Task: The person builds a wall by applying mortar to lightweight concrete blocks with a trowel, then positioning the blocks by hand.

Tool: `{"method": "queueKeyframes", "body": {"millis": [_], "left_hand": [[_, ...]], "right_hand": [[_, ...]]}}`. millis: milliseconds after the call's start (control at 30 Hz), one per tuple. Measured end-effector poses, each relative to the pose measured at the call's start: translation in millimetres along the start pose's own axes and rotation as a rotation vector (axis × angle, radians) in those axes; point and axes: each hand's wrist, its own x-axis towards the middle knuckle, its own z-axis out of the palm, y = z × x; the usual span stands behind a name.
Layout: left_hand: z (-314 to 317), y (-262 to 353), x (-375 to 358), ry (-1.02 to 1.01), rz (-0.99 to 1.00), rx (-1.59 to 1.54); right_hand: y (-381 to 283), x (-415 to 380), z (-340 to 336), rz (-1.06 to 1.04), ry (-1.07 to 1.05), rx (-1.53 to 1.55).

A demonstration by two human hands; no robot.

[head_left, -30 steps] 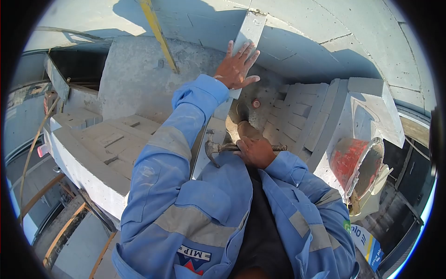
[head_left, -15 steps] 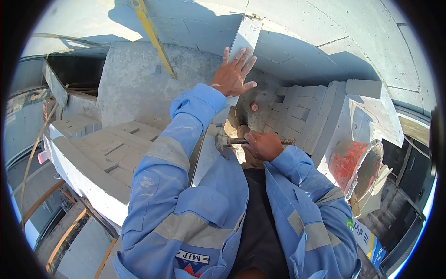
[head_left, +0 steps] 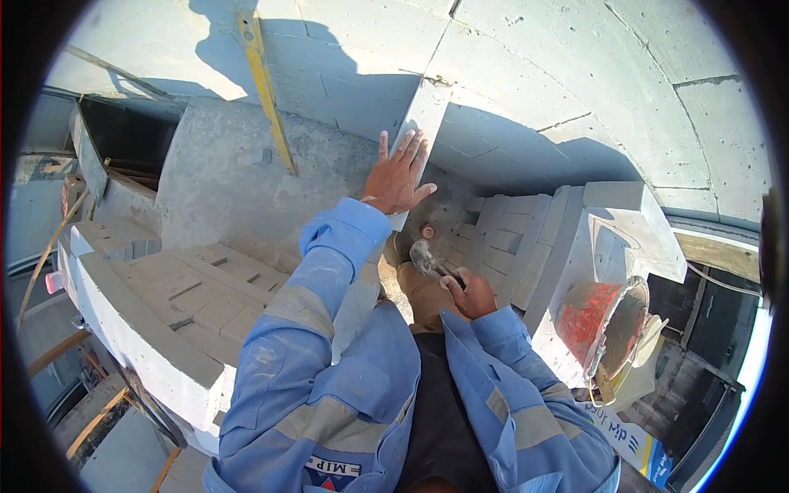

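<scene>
My left hand (head_left: 399, 174) lies flat with spread fingers on a narrow pale block (head_left: 429, 103) that runs out from the block wall (head_left: 526, 49). In my right hand (head_left: 470, 293) is a hammer (head_left: 422, 256), its head pointing up and left, below the left hand and apart from the block. My right fingers wrap round its handle. Just beyond the hammer head, a small round red-and-white object (head_left: 427, 232) lies on the floor.
Stacked grey blocks stand at left (head_left: 189, 287) and right (head_left: 526, 238). A yellow spirit level (head_left: 267, 94) leans on the wall. At right are a mortar-stained red bucket (head_left: 585, 316) and a printed bag (head_left: 633, 440). Wooden poles (head_left: 62, 353) cross the left edge.
The hammer has turned from lying crosswise to pointing up and away, and its head is nearer the left hand. My left hand stays flat on the block. The view has shifted.
</scene>
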Motion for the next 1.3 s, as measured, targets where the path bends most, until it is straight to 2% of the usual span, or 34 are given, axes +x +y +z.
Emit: {"method": "queueKeyframes", "body": {"millis": [33, 100, 200, 267, 300, 367, 400, 500, 567, 667, 733, 800, 900, 1033, 1100, 1133, 1200, 1233, 1300], "left_hand": [[-1, 0, 1, 0.013, 0.0, 0.001], [-1, 1, 0, -0.016, -0.055, -0.035], [3, 0, 0, 0.005, -0.059, -0.02], [4, 0, 0, 0.011, -0.057, -0.032], [3, 0, 0, 0.018, -0.05, -0.047], [2, -1, 0, 0.01, -0.055, -0.055], [2, 0, 0, 0.002, -0.055, -0.071], [1, 0, -1, 0.012, -0.065, -0.102], [-4, 3, -2, -0.008, -0.08, -0.102], [-7, -4, 7, 0.023, -0.081, -0.079], [-2, 4, -7, 0.013, -0.078, -0.102], [-2, -1, -2, 0.054, -0.067, -0.1], [-5, 1, -4, 0.084, -0.088, -0.078], [-9, 5, -15, 0.158, -0.121, -0.035], [-5, 8, -23, 0.277, -0.348, -0.078], [-5, 12, -33, 0.279, -0.348, -0.077], [-5, 22, -62, 0.175, -0.579, -0.171], [-6, 25, -77, 0.172, -0.585, -0.164], [-9, 27, -100, -0.047, -0.71, -0.315]], "right_hand": [[3, 6, -5, -0.006, 0.009, -0.008], [5, 26, -18, 0.19, 0.116, 0.058], [-33, 67, -59, 0.008, 0.415, 0.178], [-60, 94, -80, -0.067, 0.484, 0.407], [-76, 106, -85, -0.072, 0.479, 0.41], [-101, 129, -89, -0.235, 0.567, 0.791], [-99, 144, -84, -0.238, 0.563, 0.795], [-69, 201, -53, -0.26, 0.631, 0.672], [-45, 229, -34, -0.06, 0.491, -0.035], [-57, 227, -37, -0.067, 0.512, 0.12], [-52, 197, -28, -0.061, 0.509, 0.187], [-54, 177, -30, -0.028, 0.486, 0.47], [-45, 141, -27, 0.035, 0.454, 0.557], [-47, 96, -35, -0.011, 0.482, 0.561], [-55, 75, -51, -0.012, 0.47, 0.585], [-62, 64, -61, -0.021, 0.449, 0.634], [-86, 43, -85, -0.048, 0.413, 0.682], [-101, 34, -95, -0.051, 0.405, 0.687], [-128, 21, -111, -0.292, 0.55, 0.707]]}}
